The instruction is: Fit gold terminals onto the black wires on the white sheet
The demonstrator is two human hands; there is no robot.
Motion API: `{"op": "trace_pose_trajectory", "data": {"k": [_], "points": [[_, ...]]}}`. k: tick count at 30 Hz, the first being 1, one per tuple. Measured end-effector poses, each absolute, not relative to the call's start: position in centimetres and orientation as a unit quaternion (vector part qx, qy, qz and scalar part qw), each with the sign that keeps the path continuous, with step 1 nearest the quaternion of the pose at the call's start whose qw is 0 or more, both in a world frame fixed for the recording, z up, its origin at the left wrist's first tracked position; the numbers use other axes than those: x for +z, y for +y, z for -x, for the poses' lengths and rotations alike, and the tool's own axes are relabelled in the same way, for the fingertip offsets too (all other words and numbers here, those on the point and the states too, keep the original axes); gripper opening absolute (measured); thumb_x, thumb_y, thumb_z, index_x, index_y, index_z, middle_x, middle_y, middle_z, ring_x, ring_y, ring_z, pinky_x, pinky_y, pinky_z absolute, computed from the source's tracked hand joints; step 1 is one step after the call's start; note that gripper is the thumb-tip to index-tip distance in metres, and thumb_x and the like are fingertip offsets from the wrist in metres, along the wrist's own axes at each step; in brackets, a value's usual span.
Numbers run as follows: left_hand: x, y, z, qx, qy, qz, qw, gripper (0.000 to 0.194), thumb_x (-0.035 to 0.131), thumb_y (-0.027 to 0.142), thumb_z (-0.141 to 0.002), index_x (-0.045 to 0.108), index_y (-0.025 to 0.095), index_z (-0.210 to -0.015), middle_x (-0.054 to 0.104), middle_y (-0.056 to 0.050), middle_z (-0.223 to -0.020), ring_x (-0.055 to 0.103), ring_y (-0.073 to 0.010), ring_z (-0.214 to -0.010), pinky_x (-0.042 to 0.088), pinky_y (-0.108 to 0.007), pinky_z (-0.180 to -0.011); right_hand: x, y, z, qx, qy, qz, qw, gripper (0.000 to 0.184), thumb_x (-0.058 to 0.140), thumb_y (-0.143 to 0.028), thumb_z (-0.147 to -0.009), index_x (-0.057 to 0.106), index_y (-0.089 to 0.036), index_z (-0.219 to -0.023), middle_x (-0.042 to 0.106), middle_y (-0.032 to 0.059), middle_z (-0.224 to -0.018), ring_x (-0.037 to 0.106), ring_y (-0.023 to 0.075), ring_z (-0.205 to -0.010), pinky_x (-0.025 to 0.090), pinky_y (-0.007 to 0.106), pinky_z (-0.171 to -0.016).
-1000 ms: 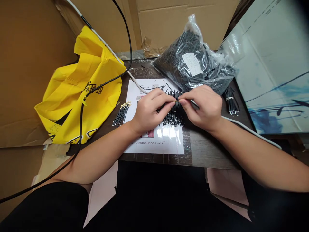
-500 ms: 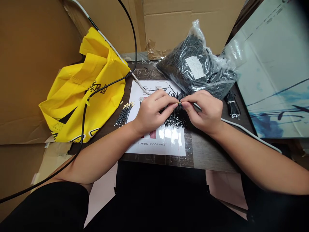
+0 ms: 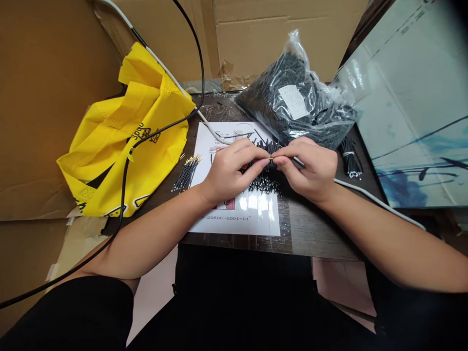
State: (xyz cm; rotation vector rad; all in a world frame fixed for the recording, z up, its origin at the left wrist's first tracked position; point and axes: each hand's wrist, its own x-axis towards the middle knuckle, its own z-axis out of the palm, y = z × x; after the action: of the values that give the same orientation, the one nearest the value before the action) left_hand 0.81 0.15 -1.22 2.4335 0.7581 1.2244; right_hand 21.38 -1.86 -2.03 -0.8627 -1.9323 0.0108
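Note:
My left hand (image 3: 236, 168) and my right hand (image 3: 309, 168) meet fingertip to fingertip over the table, each closed in a pinch. Between them shows a tiny gold-coloured pin (image 3: 271, 158); the rest of what they hold is covered by the fingers. Just beneath lies a pile of short black wires (image 3: 265, 185) with shiny ends, on a printed sheet (image 3: 256, 222). Left of the sheet is a group of black wires with gold pins (image 3: 187, 173). A grey-and-white cable (image 3: 380, 201) passes beneath my right hand.
Behind my hands stands a clear bag of black pieces (image 3: 296, 97) with a white label. A tied bundle of black wires (image 3: 351, 158) lies at the right, beside a painted panel (image 3: 420, 122). A yellow bag (image 3: 146, 156) and a black cable (image 3: 126, 185) are at left. Cardboard (image 3: 256, 39) closes the back.
The view has shifted very slightly. Both hands stay fingertip to fingertip, and less of the gold-coloured pin shows between them.

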Motion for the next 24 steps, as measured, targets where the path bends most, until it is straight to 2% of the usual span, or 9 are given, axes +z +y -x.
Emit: {"op": "trace_pose_trajectory", "data": {"k": [6,16,24], "points": [[-1.25,0.06,-0.91,0.419,0.269,-0.848,0.184,0.010,0.062,0.026,-0.091,0.068,0.020,-0.095,0.069,-0.001,-0.082,0.059,-0.0086,-0.073,0.048,-0.025,-0.070,-1.97,-1.83,-21.26,0.006,-0.793,0.338,0.506,0.006,0.068,-0.024,-0.088,0.072,-0.020,-0.090,0.074,-0.0006,-0.077,0.067,0.0119,-0.069,0.053,0.029,-0.075],[-1.37,0.21,-1.03,0.421,0.258,-0.847,0.196,0.012,0.058,0.027,-0.093,0.068,0.019,-0.095,0.071,-0.002,-0.083,0.062,-0.0087,-0.075,0.050,-0.024,-0.070,-2.02,-1.88,-21.35,-0.022,-0.795,0.329,0.509,0.008,0.073,-0.026,-0.085,0.073,-0.021,-0.090,0.071,-0.0018,-0.071,0.062,0.0110,-0.061,0.051,0.029,-0.071],[-1.34,0.22,-0.95,0.422,0.258,-0.852,0.173,0.010,0.059,0.024,-0.093,0.067,0.018,-0.095,0.069,-0.001,-0.080,0.060,-0.0080,-0.073,0.049,-0.023,-0.070,-1.97,-1.90,-21.32,-0.042,-0.801,0.342,0.490,0.009,0.070,-0.029,-0.088,0.073,-0.023,-0.092,0.073,-0.0016,-0.074,0.064,0.0111,-0.062,0.051,0.028,-0.071]]}}
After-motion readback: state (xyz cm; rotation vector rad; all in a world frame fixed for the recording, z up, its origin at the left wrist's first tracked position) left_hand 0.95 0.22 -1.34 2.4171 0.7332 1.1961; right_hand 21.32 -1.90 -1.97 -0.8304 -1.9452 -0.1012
